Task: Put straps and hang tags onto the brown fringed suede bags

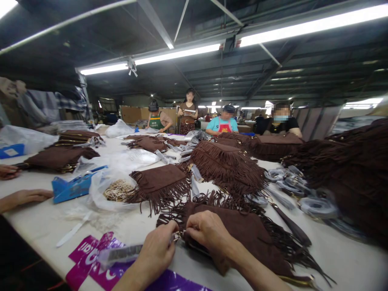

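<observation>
The dark brown fringed suede bag (pixel 239 226) is showing a matt, softly rough nap, its thin gold metal trim (pixel 295 278) is gleaming, and the crinkled clear plastic bag (pixel 104 194) and purple-and-pink plastic wrapper (pixel 91 262) are shining glossily.

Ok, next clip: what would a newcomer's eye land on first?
Most striking are the fringed brown suede bags lined along the long white worktable. In the foreground, the person's left hand and right hand rest on one bag. A co-worker stands at the far end.
</observation>
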The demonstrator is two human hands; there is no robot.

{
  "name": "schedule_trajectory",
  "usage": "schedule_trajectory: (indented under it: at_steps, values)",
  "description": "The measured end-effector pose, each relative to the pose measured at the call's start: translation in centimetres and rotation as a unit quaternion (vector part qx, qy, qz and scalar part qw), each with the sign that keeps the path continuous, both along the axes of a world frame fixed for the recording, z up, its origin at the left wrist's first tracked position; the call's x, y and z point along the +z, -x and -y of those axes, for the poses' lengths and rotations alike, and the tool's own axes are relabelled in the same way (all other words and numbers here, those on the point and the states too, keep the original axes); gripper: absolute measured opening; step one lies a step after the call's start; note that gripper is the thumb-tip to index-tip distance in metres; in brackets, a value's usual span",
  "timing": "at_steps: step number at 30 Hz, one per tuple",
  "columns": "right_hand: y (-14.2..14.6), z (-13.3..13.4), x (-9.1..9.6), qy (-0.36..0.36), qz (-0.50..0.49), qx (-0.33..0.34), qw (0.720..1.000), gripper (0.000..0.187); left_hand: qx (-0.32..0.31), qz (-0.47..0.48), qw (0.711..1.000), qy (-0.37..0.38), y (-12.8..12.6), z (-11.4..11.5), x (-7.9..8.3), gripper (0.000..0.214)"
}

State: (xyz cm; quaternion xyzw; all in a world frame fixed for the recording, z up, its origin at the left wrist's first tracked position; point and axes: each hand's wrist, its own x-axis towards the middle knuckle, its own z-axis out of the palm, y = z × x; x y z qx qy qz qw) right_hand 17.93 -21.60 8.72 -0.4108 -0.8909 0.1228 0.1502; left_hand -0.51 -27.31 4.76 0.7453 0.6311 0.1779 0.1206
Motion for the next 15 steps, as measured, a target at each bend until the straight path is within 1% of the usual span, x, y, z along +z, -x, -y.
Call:
schedule_trajectory:
  at_steps: [5,8,11,15]
  values:
    - [0.2,-0.1,-0.3,-0.011,0.007,0.018,1.000,0.022,-0.003,0.026,1.000,-0.006,0.1,0.0,0.3,0.024]
    - [0.3,-0.2,-0.7,-0.014,-0.006,0.025,1.000,0.020,0.000,0.027,1.000,-0.003,0.0,0.0,0.5,0.025]
    - [0.3,-0.5,-1.0,0.006,-0.030,0.039,0.999,0.018,-0.001,0.025,1.000,0.006,0.0,-0.1,0.7,0.027]
    - [0.5,-1.3,-1.3,0.061,-0.081,0.062,0.993,0.018,-0.012,0.027,1.000,-0.002,0.2,-0.1,0.9,0.026]
